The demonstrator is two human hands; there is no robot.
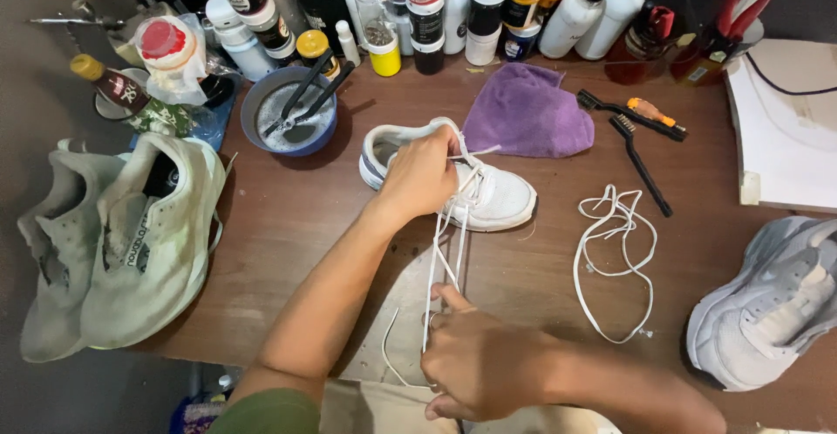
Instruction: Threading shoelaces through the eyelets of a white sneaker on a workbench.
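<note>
Two hands on one shoe here. The left hand point(420, 175) has its fingers curled over the top of the small white sneaker point(488, 191) mid-surface, pinning it. The right hand point(482, 364), down by the near edge, has its fingers pinched shut on the white lace point(438, 255) that runs up to the shoe. A loose lace point(615, 255) lies in the open patch to the right, a purple cloth point(526, 109) and two brushes point(641, 133) behind it. Pale green shoes point(131, 233) hang off the left edge, a grey sneaker point(772, 307) sits at the right edge, and bottles point(488, 6) crowd the far edge.
</note>
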